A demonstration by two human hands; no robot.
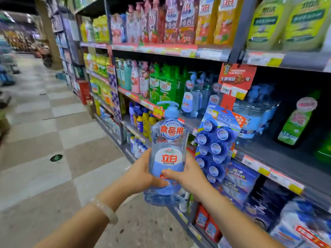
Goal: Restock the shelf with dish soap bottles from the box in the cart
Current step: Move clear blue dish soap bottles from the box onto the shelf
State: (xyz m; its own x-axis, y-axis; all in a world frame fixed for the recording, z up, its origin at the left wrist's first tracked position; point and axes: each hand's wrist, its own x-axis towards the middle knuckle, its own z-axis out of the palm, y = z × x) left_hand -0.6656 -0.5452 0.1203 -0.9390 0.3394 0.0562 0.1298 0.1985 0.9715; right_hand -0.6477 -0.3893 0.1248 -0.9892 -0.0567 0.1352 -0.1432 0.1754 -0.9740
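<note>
dish soap bottle (pixel 168 154) upright between my hands, mid-aisle, near shelf front. left grip (pixel 141 173) wraps its left side, right grip (pixel 188 173) curls round right side, thumb across label – both clamped on bottle. best move, i judge: keep pump up, label forward, slide into matching blue bottles (pixel 192 97) on middle shelf (pixel 189 122), far right. checkered floor (pixel 53 122) left; cart, box not in view.

Left hand (pixel 141 174) and right hand (pixel 188 176) gripping upright blue dish soap bottle (pixel 169 151), beside stocked shelf (pixel 211 53)
</note>
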